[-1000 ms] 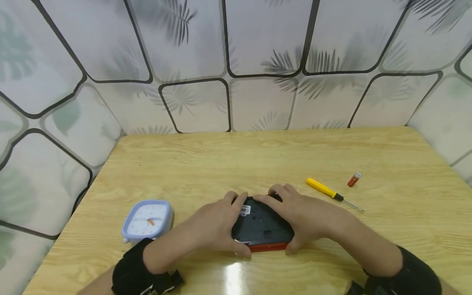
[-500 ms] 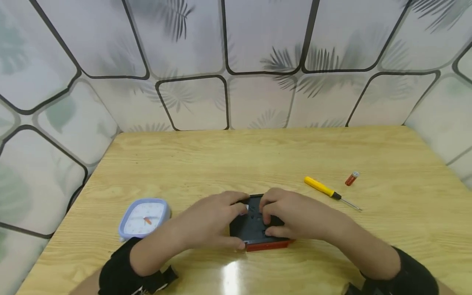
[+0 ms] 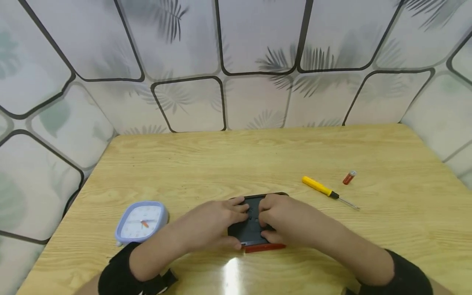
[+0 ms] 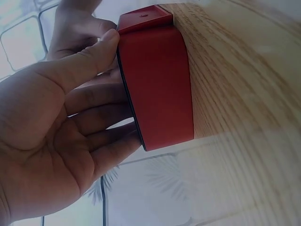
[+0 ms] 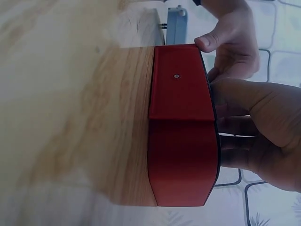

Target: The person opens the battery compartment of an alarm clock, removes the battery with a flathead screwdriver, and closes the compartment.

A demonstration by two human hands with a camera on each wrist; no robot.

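A red, box-shaped device [image 3: 264, 248] lies on the table with its black back panel [image 3: 247, 233] facing up. My left hand [image 3: 217, 221] rests on the panel's left part, fingers spread over it and thumb at the near corner. The left wrist view shows that thumb [image 4: 101, 52] right at the red casing's [image 4: 157, 87] edge. My right hand [image 3: 287, 219] bends over the panel's right part, its fingertips and thumb down on the black surface. I cannot tell whether they pinch anything. A small screw [image 5: 176, 76] sits in the red side.
A light blue alarm clock [image 3: 141, 223] stands beside my left forearm. Right of the device lie a yellow-handled screwdriver [image 3: 317, 185] and a small red battery [image 3: 349, 177]. A patterned wall covering [image 3: 258, 98] borders the wooden table [image 3: 206, 164] at the back.
My right hand has moved from the device's right edge onto its back panel, fingers bending inward. My left fingers have shifted from the far left edge onto the panel.
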